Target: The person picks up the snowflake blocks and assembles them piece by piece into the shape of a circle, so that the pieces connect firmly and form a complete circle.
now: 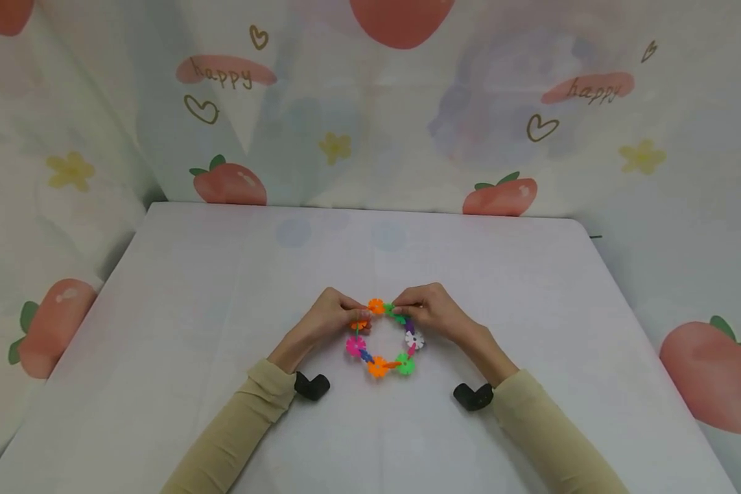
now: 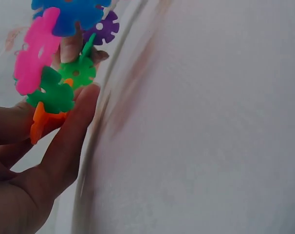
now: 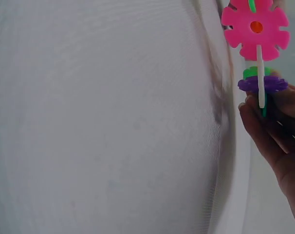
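Both hands were on the ring of snowflake pieces, which sat near the middle of the white table, closer to the person's edge. Left hand pinched the ring's far-left part, fingers curled around an orange piece; the left wrist view showed the fingertips closed on orange and green pieces, with pink, blue and purple pieces stacked above them. Right hand pinched the far-right part at a green piece, just beside the top orange piece. The right wrist view showed the fingers wrapped around purple and green pieces, with a pink piece above on a white one seen edge-on. The rest of the ring hung toward the person: white piece, green, orange, pink. Can't tell whether its near side touched the table or was lifted. Both sleeves were beige, with a black wrist camera under each forearm. A strawberry-print curtain stood behind the table.
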Demonstrator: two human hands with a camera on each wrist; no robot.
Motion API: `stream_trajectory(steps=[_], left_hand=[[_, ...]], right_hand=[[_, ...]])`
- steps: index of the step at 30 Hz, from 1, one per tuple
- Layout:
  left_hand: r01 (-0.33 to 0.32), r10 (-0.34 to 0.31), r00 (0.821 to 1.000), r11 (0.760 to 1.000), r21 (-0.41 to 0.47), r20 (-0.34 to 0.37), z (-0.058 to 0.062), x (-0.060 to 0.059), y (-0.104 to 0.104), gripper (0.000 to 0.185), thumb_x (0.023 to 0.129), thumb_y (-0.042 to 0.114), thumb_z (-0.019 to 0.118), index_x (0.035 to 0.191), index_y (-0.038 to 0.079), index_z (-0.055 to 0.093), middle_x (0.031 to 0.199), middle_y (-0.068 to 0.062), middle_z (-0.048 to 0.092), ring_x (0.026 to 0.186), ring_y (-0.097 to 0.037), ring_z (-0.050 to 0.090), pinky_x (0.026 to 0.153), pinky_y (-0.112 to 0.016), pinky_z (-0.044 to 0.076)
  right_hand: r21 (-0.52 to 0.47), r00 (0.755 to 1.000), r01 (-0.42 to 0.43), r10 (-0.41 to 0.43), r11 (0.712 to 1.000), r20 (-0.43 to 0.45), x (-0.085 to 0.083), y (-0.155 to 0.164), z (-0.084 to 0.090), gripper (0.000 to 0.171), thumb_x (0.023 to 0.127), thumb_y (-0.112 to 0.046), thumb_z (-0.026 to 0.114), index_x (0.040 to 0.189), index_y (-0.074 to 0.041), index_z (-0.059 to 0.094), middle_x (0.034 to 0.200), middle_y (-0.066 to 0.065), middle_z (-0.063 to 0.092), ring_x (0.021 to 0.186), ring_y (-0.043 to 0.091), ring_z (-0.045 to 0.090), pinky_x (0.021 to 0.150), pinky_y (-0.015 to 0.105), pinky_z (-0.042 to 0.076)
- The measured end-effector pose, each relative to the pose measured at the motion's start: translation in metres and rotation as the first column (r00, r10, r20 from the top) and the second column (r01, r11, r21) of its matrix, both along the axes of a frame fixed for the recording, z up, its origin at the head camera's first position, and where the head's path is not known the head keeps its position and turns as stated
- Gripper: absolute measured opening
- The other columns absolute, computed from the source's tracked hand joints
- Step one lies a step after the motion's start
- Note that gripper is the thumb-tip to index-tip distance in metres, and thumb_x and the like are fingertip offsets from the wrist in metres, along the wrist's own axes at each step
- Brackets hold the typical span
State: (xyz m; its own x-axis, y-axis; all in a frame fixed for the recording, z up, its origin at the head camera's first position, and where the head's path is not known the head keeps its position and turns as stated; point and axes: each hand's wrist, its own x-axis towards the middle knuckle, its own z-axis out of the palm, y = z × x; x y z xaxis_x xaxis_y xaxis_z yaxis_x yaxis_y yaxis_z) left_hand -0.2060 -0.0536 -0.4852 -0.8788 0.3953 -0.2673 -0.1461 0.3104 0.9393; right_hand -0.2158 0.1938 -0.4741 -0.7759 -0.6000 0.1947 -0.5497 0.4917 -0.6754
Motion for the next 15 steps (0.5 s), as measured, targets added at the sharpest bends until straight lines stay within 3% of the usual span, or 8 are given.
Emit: stream_trajectory(steps=[5, 9, 12, 15], left_hand=[[0.018, -0.018, 1.0, 1.0, -0.007, -0.002, 0.002, -0.001, 0.0, 0.02, 0.095, 0.018, 0.075, 0.099, -0.001, 0.082, 0.076, -0.011, 0.078, 0.078, -0.013, 0.074, 0.093, -0.029, 0.053], [-0.012, 0.011, 0.999, 0.999, -0.046, -0.035, 0.01, -0.008, -0.005, 0.021, 0.094, 0.021, 0.077, 0.1, 0.002, 0.082, 0.08, -0.007, 0.077, 0.074, -0.013, 0.068, 0.079, -0.026, 0.053], [-0.035, 0.026, 0.995, 0.995, -0.097, -0.098, 0.015, -0.022, -0.007, 0.02, 0.093, 0.02, 0.078, 0.103, 0.003, 0.08, 0.088, -0.007, 0.077, 0.074, -0.014, 0.065, 0.072, -0.025, 0.054], [-0.014, -0.019, 0.983, 0.983, -0.183, -0.181, 0.018, -0.042, -0.005, 0.02, 0.094, 0.018, 0.077, 0.105, 0.003, 0.08, 0.095, -0.008, 0.077, 0.074, -0.014, 0.065, 0.071, -0.024, 0.054]], right_hand=[[0.019, 1.0, 0.001, -0.001, 1.0, -0.006, -0.002, -0.001, 0.003, 0.008, 0.091, -0.002, 0.076, 0.095, -0.004, 0.083, 0.094, 0.004, 0.079, 0.087, 0.018, 0.073, 0.082, 0.033, 0.061], [0.053, 1.0, 0.021, -0.021, 0.998, 0.002, -0.008, -0.003, 0.009, 0.009, 0.092, -0.007, 0.076, 0.099, -0.005, 0.083, 0.093, 0.002, 0.079, 0.081, 0.013, 0.069, 0.077, 0.027, 0.058], [0.075, 0.998, 0.055, -0.054, 0.996, -0.012, -0.017, -0.005, 0.015, 0.011, 0.093, -0.009, 0.075, 0.101, -0.004, 0.082, 0.093, 0.003, 0.079, 0.079, 0.012, 0.067, 0.075, 0.028, 0.056], [0.094, 0.995, 0.097, -0.095, 0.991, -0.023, -0.028, -0.007, 0.018, 0.013, 0.094, -0.008, 0.074, 0.102, -0.001, 0.081, 0.094, 0.007, 0.079, 0.08, 0.015, 0.067, 0.076, 0.031, 0.057]])
